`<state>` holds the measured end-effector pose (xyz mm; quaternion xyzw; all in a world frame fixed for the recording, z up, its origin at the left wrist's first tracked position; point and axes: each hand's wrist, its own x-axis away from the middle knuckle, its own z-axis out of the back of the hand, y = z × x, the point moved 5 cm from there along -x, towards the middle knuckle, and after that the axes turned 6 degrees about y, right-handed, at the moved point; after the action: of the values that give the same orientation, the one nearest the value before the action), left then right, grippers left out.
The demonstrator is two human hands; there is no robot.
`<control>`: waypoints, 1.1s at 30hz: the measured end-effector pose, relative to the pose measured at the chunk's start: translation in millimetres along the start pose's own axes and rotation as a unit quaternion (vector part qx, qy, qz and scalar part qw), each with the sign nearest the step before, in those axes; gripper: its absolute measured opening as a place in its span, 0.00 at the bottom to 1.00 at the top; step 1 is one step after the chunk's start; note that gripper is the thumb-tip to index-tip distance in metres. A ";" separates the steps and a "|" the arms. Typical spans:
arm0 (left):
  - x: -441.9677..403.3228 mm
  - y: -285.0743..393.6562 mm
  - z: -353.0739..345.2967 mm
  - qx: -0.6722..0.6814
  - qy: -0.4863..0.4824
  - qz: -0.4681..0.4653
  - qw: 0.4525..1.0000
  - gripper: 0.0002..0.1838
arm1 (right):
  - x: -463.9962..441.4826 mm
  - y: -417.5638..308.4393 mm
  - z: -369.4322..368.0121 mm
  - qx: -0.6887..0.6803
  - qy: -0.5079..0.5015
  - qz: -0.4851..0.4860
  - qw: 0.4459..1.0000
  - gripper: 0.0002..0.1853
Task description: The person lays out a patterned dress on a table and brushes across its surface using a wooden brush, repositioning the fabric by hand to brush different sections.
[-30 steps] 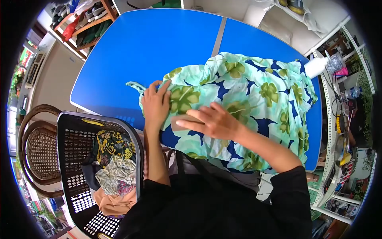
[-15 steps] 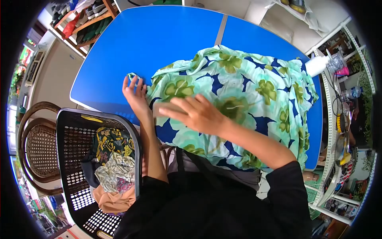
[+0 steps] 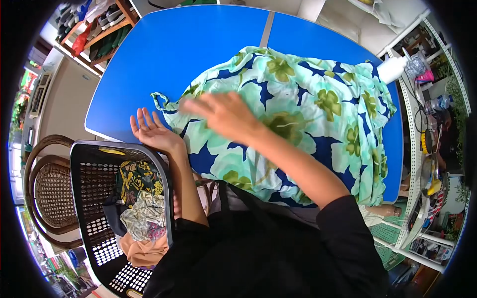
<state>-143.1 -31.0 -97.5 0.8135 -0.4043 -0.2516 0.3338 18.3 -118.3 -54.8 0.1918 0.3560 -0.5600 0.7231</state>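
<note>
A green, white and navy floral garment [image 3: 318,134] lies spread and slightly wrinkled on the blue table [image 3: 189,44]. A narrow strap-like loop of it curls out at its left end. Palm up and empty, my left hand [image 3: 154,133] has its fingers spread, just past the garment's left edge and above the rim of the laundry basket [image 3: 169,188]. My right hand [image 3: 223,115] passes over the left part of the garment with fingers stretched out; motion blurs the fingertips. Whether it touches the cloth I cannot tell.
The black basket holds crumpled clothes [image 3: 144,213], patterned and peach. A wicker chair [image 3: 54,193] stands left of it. Beyond the table's right end are a white bottle [image 3: 391,69] and a white metal rack [image 3: 405,114] with various items. Shoes fill a shelf [image 3: 107,32] at the far left.
My left hand has come away from the garment's strap end, moving left and down, and turned palm up. My right hand has moved up and left. The garment's left end now lies further out.
</note>
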 end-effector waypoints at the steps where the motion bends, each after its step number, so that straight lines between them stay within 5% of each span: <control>1: -0.6 -1.4 -0.6 0.009 -0.004 0.006 1.000 0.22 | -1.1 25.0 -0.9 0.006 -0.026 -0.056 0.998 0.24; 3: -0.2 0.1 -2.7 0.010 -0.019 0.011 1.000 0.22 | 1.4 72.3 31.6 -0.072 -0.019 -0.234 0.969 0.28; 4: 0.8 0.7 -4.8 0.011 -0.027 0.015 0.999 0.21 | 18.1 101.6 37.6 0.004 0.127 -0.214 0.968 0.24; 5: 2.2 2.1 -6.1 -0.007 -0.033 0.009 0.999 0.21 | 30.4 118.0 60.8 0.007 0.154 -0.213 0.965 0.26; 9: 5.7 3.9 -16.0 -0.081 -0.093 -0.039 0.992 0.19 | 82.7 98.4 166.5 -0.031 0.070 -0.258 0.963 0.25; 12: 42.5 20.2 -42.7 -0.194 -0.317 -0.126 0.920 0.17 | 149.1 78.0 228.8 0.057 0.033 -0.334 0.940 0.23; 15: 106.2 24.0 -68.3 -0.327 -0.657 -0.058 0.677 0.30 | 238.5 76.8 276.7 0.078 0.125 -0.507 0.849 0.24; 18: 163.7 10.0 -61.3 -0.501 -0.729 -0.218 0.412 0.39 | 283.8 76.9 286.0 0.047 0.134 -0.563 0.814 0.26; 21: 170.7 -13.6 -74.5 -0.550 -0.716 -0.156 0.400 0.45 | 285.6 106.3 285.7 0.074 0.090 -0.544 0.831 0.25; 25: 163.0 -62.5 -107.5 -0.588 -0.689 -0.165 0.390 0.39 | 298.2 206.6 288.4 0.124 0.096 -0.484 0.861 0.25; 31: 151.6 -101.7 -144.6 -0.579 -0.625 -0.225 0.473 0.30 | 254.6 312.3 283.6 0.208 0.104 -0.439 0.868 0.23; 33: 151.1 -95.5 -145.4 -0.525 -0.595 -0.272 0.544 0.23 | 203.8 279.9 257.0 0.271 0.172 -0.314 0.893 0.22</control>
<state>85.0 -63.3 -95.3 0.2275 -0.0648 -0.9243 0.2996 384.6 -345.5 -64.6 0.3521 0.3508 -0.7910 0.3569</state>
